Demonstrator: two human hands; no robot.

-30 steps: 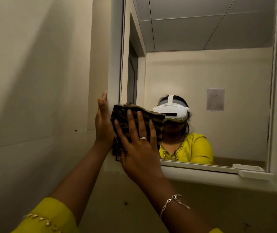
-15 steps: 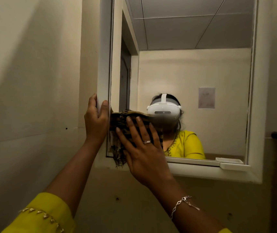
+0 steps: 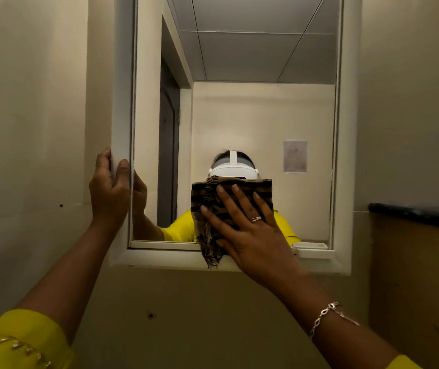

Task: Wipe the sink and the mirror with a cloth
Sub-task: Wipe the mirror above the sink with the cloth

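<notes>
A white-framed mirror (image 3: 239, 107) hangs on the wall ahead. My right hand (image 3: 247, 230) presses a dark brown striped cloth (image 3: 207, 209) flat against the lower middle of the glass, fingers spread over it; the cloth's frayed end hangs over the bottom frame. My left hand (image 3: 109, 190) grips the mirror's left frame edge, thumb on the front. The sink is out of view.
A small white tray (image 3: 314, 251) sits on the frame's bottom right corner. A dark ledge (image 3: 415, 211) juts from the wall at right. Beige walls close in at the left and below the mirror. The glass reflects a person in yellow wearing a headset.
My right hand has slid the cloth rightward along the lower glass, from the left corner to the middle. My left hand went from flat against the frame to gripping its edge.
</notes>
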